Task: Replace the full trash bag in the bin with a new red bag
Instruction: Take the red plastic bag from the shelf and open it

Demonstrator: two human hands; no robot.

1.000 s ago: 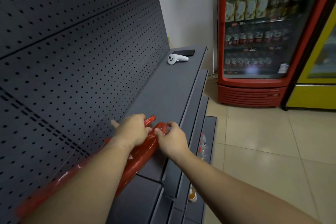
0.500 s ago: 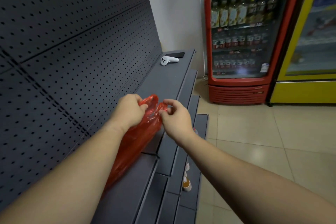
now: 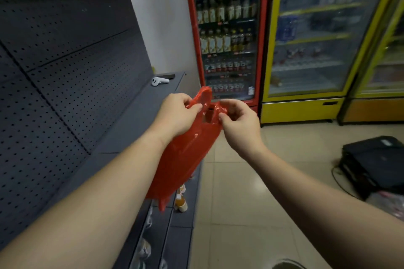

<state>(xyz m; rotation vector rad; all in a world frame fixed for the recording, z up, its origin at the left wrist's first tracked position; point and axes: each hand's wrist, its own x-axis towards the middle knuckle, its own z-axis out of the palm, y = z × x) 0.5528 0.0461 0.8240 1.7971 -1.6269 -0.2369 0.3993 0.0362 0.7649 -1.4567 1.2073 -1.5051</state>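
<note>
A red plastic bag [image 3: 185, 155] hangs flat in the air in front of me, above the edge of the grey shelf [image 3: 140, 116]. My left hand [image 3: 177, 113] pinches its left handle near the top. My right hand [image 3: 238, 120] pinches the right handle, with the bag's mouth barely parted between the two hands. The bag's bottom corner dangles near the lower shelves. A round dark rim [image 3: 288, 264] shows at the bottom edge of the frame; whether it is the bin is unclear.
A grey pegboard shelving unit [image 3: 65, 67] fills the left; a white controller [image 3: 159, 81] lies at its far end. Red [image 3: 227, 28] and yellow [image 3: 317, 35] drink fridges stand ahead. A black bag [image 3: 376, 159] lies on the tiled floor at right. Small bottles [image 3: 181, 201] sit on the lower shelves.
Both hands have lifted the red bag off the shelf and brought it up and right, away from the pegboard. The view has swung right, toward the fridges and floor.
</note>
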